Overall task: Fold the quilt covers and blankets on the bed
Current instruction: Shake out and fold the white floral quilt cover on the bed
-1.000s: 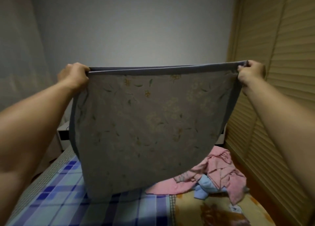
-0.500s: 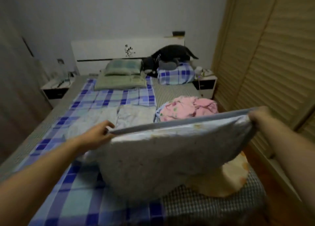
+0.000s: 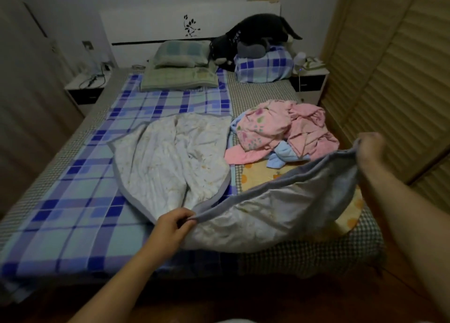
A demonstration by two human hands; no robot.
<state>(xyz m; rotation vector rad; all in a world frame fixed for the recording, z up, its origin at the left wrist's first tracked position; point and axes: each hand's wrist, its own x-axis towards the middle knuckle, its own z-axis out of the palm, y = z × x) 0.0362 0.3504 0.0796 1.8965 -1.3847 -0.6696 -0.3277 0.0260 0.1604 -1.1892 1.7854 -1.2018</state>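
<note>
A pale floral quilt with a grey border (image 3: 170, 161) lies half spread on the bed's blue plaid sheet (image 3: 73, 200). Its near part is lifted and sags between my hands. My left hand (image 3: 174, 225) pinches the grey border low over the bed near the foot. My right hand (image 3: 370, 147), blurred, grips the other end of that border higher up at the right. A crumpled pink blanket (image 3: 292, 127) with a light blue piece sits on the right half of the bed. A yellow cloth (image 3: 263, 176) lies under the lifted quilt.
Pillows (image 3: 180, 64) and a folded plaid quilt (image 3: 264, 65) with a black plush toy (image 3: 253, 35) lie at the headboard. Nightstands (image 3: 85, 88) flank the bed. A slatted wooden wardrobe (image 3: 389, 66) runs along the right, close to the bed's edge.
The quilt, held up like a screen a second ago, has come down onto the bed. Its far half now lies on the sheet, and my left hand has dropped lower than my right.
</note>
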